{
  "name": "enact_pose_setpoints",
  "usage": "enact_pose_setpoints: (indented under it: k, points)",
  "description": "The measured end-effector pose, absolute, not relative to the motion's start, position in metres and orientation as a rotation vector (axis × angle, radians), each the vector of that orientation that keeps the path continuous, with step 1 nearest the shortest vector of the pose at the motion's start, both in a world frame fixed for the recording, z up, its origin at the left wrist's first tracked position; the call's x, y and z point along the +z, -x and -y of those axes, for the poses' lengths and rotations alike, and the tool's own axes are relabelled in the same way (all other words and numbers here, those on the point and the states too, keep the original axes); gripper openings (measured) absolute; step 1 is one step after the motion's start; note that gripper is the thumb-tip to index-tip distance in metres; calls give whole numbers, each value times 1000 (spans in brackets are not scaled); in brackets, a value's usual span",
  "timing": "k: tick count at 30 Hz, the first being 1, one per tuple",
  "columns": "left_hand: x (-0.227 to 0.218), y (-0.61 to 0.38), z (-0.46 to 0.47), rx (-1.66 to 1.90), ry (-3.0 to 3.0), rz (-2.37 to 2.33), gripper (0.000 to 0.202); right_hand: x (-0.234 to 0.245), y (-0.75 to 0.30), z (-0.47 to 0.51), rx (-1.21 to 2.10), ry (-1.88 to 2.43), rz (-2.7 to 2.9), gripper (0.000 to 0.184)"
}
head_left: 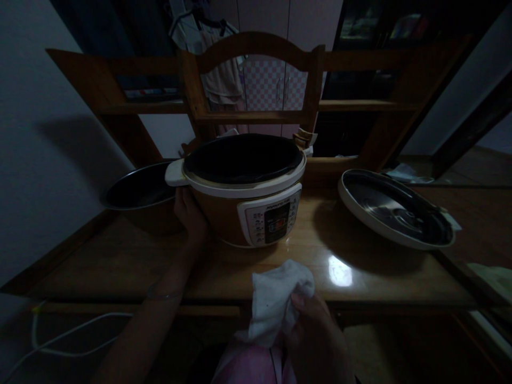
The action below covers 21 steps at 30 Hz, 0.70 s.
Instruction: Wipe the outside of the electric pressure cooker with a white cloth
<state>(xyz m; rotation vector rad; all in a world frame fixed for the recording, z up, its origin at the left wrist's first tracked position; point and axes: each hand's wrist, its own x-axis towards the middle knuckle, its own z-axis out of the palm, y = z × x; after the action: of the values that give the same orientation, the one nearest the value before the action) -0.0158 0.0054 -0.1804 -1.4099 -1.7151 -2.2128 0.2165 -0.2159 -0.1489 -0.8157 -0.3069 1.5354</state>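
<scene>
A lidless electric pressure cooker [224, 216], brown with a white rim and a white control panel, stands on the wooden desk [236, 266]. My left hand [190, 213] grips it at its left side, its fingers up under the white side handle [175, 173]. Some of those fingers are hidden behind the cooker. In front of the desk edge, my right hand [310, 317] is closed on a white cloth [276, 293], pinched between thumb and fingers. The cloth hangs loosely, apart from the cooker. The cooker's dark inside is too dim to make out.
A dark inner pot [138, 205] sits left of the cooker, close to my left hand. At the right lies the cooker lid [396, 210], inner face up. A wooden shelf frame [256, 114] rises along the desk's back. A white cable [76, 333] hangs at lower left.
</scene>
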Motion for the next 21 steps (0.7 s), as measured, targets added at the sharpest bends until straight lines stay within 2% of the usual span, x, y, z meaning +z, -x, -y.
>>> enact_pose_setpoints:
  k: [6,21]
  points:
    - [-181,15,-5,-2228,1395,1705,36,-138,-219,216,1613,846,216,29]
    - [-185,19,-8,-2242,1420,1679,36,-144,-224,214,1661,828,265,21]
